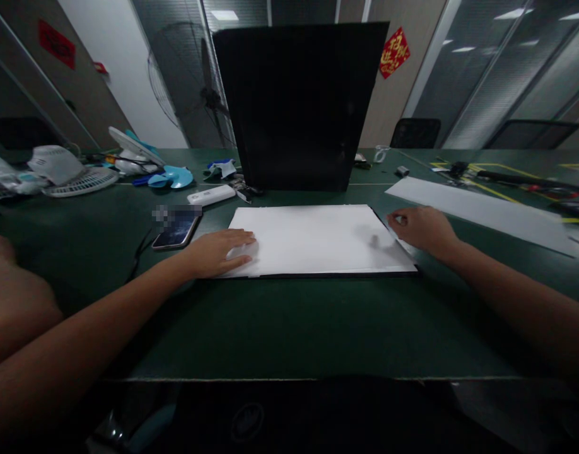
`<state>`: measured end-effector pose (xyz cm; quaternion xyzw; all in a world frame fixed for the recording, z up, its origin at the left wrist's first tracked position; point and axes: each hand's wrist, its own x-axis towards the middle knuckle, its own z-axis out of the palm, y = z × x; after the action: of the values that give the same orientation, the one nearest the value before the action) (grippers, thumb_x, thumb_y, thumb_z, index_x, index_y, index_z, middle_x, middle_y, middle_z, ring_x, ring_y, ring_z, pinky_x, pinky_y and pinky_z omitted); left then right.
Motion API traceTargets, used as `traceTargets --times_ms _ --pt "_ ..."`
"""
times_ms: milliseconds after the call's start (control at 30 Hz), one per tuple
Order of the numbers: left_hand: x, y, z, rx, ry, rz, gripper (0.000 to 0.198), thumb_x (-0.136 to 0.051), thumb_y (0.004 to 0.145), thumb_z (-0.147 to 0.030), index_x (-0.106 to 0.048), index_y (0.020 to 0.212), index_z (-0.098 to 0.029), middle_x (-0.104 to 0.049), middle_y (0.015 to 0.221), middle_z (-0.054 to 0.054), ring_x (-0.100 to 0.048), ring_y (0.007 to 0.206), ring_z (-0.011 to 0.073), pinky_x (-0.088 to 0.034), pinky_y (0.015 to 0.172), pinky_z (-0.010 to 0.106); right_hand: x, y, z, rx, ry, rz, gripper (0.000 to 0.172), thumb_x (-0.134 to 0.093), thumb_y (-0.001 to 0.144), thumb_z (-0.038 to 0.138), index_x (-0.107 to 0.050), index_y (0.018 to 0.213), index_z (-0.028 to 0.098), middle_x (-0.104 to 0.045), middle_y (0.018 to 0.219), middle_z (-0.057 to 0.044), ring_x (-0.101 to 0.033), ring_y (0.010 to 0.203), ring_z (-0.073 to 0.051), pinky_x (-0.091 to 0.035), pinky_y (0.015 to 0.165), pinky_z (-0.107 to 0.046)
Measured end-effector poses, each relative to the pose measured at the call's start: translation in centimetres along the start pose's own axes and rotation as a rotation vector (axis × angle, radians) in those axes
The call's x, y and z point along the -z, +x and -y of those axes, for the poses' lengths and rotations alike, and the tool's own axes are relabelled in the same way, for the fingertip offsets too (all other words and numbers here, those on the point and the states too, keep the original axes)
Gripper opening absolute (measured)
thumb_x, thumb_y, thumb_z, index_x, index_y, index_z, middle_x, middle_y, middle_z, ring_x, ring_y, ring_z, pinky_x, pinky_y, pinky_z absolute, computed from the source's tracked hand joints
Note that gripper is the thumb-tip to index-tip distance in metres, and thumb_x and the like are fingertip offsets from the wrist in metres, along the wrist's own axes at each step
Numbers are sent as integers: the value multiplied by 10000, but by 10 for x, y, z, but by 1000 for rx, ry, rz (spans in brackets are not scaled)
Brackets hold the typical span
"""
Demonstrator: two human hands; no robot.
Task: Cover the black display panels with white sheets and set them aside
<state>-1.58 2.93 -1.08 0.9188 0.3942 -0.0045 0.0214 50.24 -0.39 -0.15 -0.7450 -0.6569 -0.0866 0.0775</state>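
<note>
A flat white sheet or panel (308, 236) with dark edging along its right and front sides lies on the green table. My left hand (223, 251) rests on its left edge, fingers stretched out and thumb apart. At the right edge is my right hand (422, 228), its thumb and forefinger curled together in a pinch. Whatever those fingertips hold, if anything, is too small to make out. Behind the white panel a large black panel (301, 107) stands upright, leaning back slightly. A phone (177, 228) lies left of my left hand.
A white stick-like device (211, 195) lies behind the phone. White fan parts (84, 180) and blue blades (171, 177) crowd the back left. A long white strip (479, 208) lies at right. Bare skin of a limb (17, 309) shows at far left; whose, I cannot tell.
</note>
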Motion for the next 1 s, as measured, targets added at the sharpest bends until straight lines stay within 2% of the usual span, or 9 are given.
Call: traceTargets --times_ms 67,133,200,233,300,400,600,833,1000 --pt "-1 0 1 -11 -4 -3 763 -365 1024 -736 -548 1563 -228 -497 1662 91 -451 1540 313 -329 1288 505 -1 -2 -1 216 46 19 530 -451 1025 561 -784 1262 223 -805 1078 -119 -736 961 -316 -554 919 -470" --pt "-1 0 1 -10 -7 -9 751 -379 1018 -740 -567 1550 -245 -506 1657 81 -457 1536 313 -337 1287 505 -4 -4 -2 442 161 55 572 -491 1012 604 -711 1410 257 -745 1337 -100 -699 1188 -333 -521 1075 -531" --pt "-1 1 1 -3 -8 -7 746 -387 1016 -738 -574 1546 -247 -512 1652 80 -464 1531 316 -343 1284 509 -10 -6 -2 605 250 116 691 -549 979 658 -577 1565 293 -531 1624 -78 -518 1464 -353 -393 1228 -595" --pt "-1 1 1 -1 -10 -6 744 -392 1017 -733 -574 1547 -243 -512 1652 82 -465 1530 318 -343 1283 511 -14 -7 -2 658 271 161 766 -579 956 683 -499 1624 315 -411 1707 -62 -407 1550 -356 -324 1272 -614" --pt "-1 1 2 1 -16 -3 737 -401 1020 -720 -572 1549 -236 -510 1654 83 -464 1531 317 -342 1284 508 -20 -8 0 735 286 252 905 -635 907 726 -372 1688 351 -231 1776 -31 -232 1627 -355 -225 1314 -620" --pt "0 1 1 -2 -24 -1 729 -409 1023 -705 -575 1547 -225 -508 1655 85 -456 1537 317 -336 1287 503 -25 -11 4 830 289 313 1042 -699 848 755 -282 1717 358 -134 1793 -28 -129 1641 -371 -150 1328 -620" --pt "1 1 -2 10 -12 11 729 -401 1028 -701 -559 1557 -225 -502 1659 86 -455 1537 312 -330 1287 502 -24 -15 10 862 235 328 1066 -719 841 756 -275 1720 349 -187 1783 -66 -242 1617 -394 -214 1307 -644" --pt "-1 2 2 4 -12 9 698 -403 1036 -677 -565 1546 -229 -494 1665 90 -447 1542 308 -330 1285 512 -18 -16 14 884 196 272 984 -708 852 756 -373 1688 361 -359 1732 -80 -381 1552 -406 -302 1262 -656" --pt "-2 2 2 9 2 12 690 -403 1039 -659 -566 1545 -220 -489 1668 90 -451 1540 298 -336 1283 492 -21 -14 14 906 203 243 997 -695 823 809 -434 1664 342 -428 1694 -97 -447 1490 -435 -327 1226 -677"
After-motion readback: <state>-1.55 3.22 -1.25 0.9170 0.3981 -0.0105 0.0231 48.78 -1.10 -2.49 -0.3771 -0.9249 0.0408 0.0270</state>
